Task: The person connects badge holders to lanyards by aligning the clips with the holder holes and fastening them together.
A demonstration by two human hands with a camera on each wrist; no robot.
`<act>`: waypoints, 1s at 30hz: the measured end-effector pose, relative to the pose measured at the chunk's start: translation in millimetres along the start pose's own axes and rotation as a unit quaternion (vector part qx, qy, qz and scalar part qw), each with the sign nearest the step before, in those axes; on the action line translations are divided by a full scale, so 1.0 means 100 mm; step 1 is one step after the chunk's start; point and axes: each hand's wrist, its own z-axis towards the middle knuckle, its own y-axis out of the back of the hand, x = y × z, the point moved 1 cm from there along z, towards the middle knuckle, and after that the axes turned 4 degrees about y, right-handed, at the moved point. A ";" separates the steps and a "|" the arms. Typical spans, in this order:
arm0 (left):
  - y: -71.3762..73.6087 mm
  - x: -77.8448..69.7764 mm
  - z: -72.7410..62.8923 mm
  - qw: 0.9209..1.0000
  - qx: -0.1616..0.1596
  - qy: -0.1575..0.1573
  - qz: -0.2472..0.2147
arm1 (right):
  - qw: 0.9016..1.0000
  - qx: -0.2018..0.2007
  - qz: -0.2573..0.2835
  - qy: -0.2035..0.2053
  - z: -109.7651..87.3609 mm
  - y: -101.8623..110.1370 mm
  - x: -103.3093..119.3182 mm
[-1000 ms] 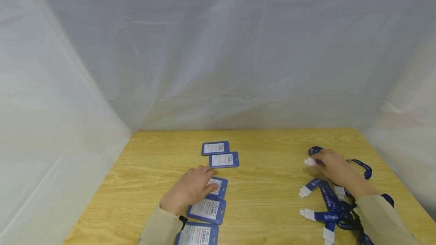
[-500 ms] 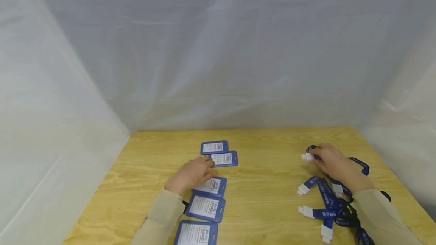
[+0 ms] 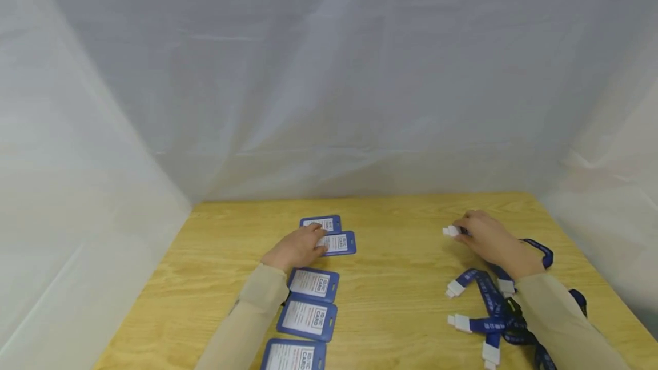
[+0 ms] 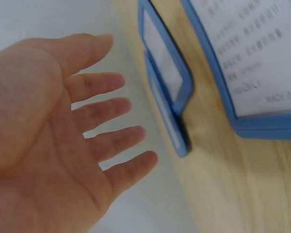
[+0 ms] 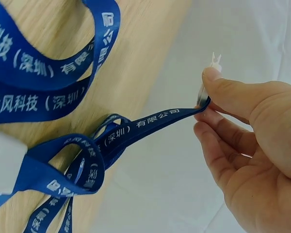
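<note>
My left hand (image 3: pixel 295 249) is stretched over the two far blue badge holders, its fingertips overlapping the holder with the slot to the right (image 3: pixel 349 243) and the one behind it (image 3: pixel 335 221). In the left wrist view the fingers (image 4: pixel 109 114) are spread and straight, with nothing in the palm. My right hand (image 3: pixel 490 238) pinches the white plastic clip (image 5: pixel 215 64) of a navy lanyard (image 5: pixel 150 125) between thumb and fingers. Its printed strap runs from the fingers down to other lanyards on the table; in the head view the hand covers part of this strap.
Three more badge holders (image 3: pixel 307 317) lie in a column toward the near edge. A tangle of navy lanyards (image 3: pixel 493 297) with white clips (image 3: pixel 462 323) lies at the right, under the right forearm. White sheeting (image 3: pixel 360 101) walls the wooden table (image 3: pixel 390 278) at back and sides.
My left hand has moved away from me, from the near column of badge holders to the two far ones. My right hand has shifted slightly left and away from me, holding the lanyard's clip.
</note>
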 end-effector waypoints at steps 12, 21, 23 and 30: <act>-0.10 0.12 0.17 0.999 0.034 0.029 -0.031 | 1.000 -0.006 0.004 0.018 0.10 -0.10 0.00; -0.19 0.18 0.22 0.997 0.059 0.035 -0.042 | 1.000 0.002 0.001 0.023 0.17 -0.16 0.03; -0.20 0.19 0.23 0.997 0.059 0.039 -0.040 | 1.000 -0.001 0.002 0.024 0.18 -0.17 0.04; -0.22 0.20 0.24 0.997 0.061 0.044 -0.032 | 1.000 -0.004 0.008 0.026 0.21 -0.19 0.07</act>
